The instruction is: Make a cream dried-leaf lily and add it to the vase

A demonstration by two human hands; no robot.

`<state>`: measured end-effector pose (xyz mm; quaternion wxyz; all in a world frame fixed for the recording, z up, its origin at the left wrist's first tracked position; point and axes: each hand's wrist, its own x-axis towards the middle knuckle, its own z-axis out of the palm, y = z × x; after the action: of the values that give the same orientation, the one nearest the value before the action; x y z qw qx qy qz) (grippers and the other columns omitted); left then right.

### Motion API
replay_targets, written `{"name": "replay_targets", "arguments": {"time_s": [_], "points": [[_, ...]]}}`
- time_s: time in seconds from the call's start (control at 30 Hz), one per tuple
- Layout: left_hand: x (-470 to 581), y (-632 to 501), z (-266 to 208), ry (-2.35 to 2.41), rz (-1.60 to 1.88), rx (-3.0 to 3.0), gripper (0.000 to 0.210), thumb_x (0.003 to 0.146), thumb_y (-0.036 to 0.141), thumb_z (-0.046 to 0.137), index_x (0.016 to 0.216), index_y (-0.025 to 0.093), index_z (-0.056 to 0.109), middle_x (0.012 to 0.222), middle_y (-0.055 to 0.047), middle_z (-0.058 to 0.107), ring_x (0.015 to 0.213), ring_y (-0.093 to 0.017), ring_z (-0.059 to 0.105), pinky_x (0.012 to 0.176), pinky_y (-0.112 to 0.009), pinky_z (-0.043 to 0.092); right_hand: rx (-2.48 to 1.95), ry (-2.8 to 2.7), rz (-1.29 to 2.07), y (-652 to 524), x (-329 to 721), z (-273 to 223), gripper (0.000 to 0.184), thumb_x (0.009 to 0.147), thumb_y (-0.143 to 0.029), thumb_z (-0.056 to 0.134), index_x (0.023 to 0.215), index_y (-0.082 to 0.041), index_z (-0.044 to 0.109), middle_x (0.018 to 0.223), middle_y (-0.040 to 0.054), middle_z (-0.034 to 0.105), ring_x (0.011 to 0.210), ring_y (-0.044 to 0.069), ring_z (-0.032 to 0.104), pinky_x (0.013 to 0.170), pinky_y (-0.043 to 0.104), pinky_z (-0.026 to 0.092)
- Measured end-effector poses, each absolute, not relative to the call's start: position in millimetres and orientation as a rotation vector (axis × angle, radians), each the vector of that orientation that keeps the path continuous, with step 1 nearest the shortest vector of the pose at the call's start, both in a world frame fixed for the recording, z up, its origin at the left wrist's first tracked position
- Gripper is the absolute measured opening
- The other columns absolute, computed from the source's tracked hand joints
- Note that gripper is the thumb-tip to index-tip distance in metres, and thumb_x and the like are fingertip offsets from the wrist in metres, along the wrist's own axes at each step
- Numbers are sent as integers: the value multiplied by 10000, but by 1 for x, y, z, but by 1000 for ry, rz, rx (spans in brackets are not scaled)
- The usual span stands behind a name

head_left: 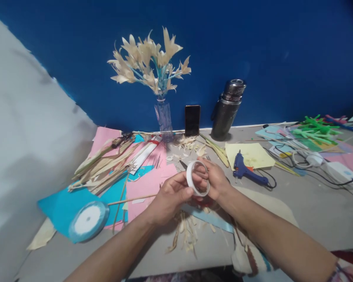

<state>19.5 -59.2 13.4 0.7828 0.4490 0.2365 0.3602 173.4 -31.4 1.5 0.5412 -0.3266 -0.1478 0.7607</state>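
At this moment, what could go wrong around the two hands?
The white ring-shaped roll, held by the left hand, might slip onto the dry beige strips below.

The blue pistol-shaped glue gun lies partly on the pale yellow paper, near the right hand; if hot, it could burn that hand or mark the paper.

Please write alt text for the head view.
The left hand holds a white ring beside the right hand over a cluttered table. Behind stand a phone, a flask and a bottle of pale flowers; a glue gun lies at right.
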Motion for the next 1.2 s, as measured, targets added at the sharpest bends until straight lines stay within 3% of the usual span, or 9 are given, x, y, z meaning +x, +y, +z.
{"name": "replay_targets", "arguments": {"time_s": [0.1, 0.23, 0.43, 0.57, 0.77, 1.03, 1.2], "points": [[18, -63, 15, 505, 733, 993, 298, 806, 373, 757, 999, 151, 710, 941, -111, 723, 782, -205, 678, 774, -352, 533, -809, -320, 1727, -32, 170, 3, 441, 799, -384, 733, 579, -219, 388, 402, -89, 372, 316, 62, 266, 299, 172, 235], [16, -64, 18, 552, 739, 1014, 209, 818, 339, 664, 770, 139, 699, 729, -80, 649, 724, -192, 607, 715, -312, 471, -883, -551, 1528, -31, 173, 7, 353, 747, -383, 794, 666, -202, 503, 485, -46, 536, 372, 84, 395, 344, 190, 309], [14, -60, 27, 725, 781, 1196, 112, 690, 190, 580, 601, 158, 641, 584, -24, 505, 573, -134, 427, 558, -257, 321, -933, -1107, 1208, -40, 185, 21, 305, 910, -481, 632, 804, -215, 525, 539, -44, 570, 463, 108, 457, 463, 221, 359], [13, -60, 30, 744, 779, 1291, 165, 732, 216, 574, 604, 162, 663, 597, -40, 577, 590, -148, 492, 586, -258, 370, -1012, -1274, 1011, -54, 180, 23, 221, 965, -442, 559, 890, -242, 502, 562, -71, 502, 467, 117, 433, 480, 244, 356], [20, -67, 33, 827, 801, 1266, 134, 710, 190, 591, 595, 149, 646, 606, -26, 602, 611, -148, 541, 595, -242, 402, -1143, -1485, 562, -66, 177, 16, 14, 945, -262, 533, 940, -255, 522, 659, -25, 574, 576, 168, 517, 592, 305, 376], [21, -66, 32, 827, 776, 1190, 105, 657, 167, 579, 609, 135, 667, 613, -35, 636, 612, -153, 561, 601, -247, 418, -1174, -1556, 625, -64, 176, 10, 74, 968, -251, 467, 1035, -257, 498, 690, -23, 608, 573, 171, 554, 588, 303, 391], [17, -61, 30, 862, 738, 1326, 155, 648, 123, 511, 642, 142, 664, 636, -19, 622, 649, -155, 563, 651, -259, 435, -1250, -1598, 431, -64, 174, 10, 89, 944, -251, 455, 1023, -238, 494, 710, -18, 626, 576, 173, 570, 568, 296, 394]]}}
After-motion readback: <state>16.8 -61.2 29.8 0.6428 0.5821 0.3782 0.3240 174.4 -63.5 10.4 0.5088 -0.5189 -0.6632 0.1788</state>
